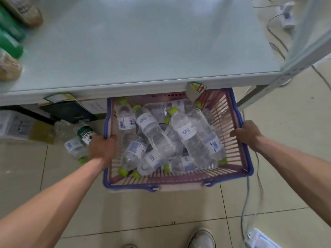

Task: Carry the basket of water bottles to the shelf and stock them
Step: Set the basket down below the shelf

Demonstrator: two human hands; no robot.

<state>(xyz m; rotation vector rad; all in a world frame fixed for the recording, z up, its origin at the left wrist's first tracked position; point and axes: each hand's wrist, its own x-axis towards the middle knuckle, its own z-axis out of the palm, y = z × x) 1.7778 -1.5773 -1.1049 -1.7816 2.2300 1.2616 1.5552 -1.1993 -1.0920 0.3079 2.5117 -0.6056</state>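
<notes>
Both hands — left hand (103, 147), right hand (246, 134) — grip the basket (179, 185)

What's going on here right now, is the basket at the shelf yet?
A person grips the basket by its side rims, left hand on one and right hand on the other. It is full of water bottles lying jumbled, and its far end sits under the front edge of the shelf. No bottle from it is on the shelf yet. A few more bottles lie on the floor to its left.
</notes>
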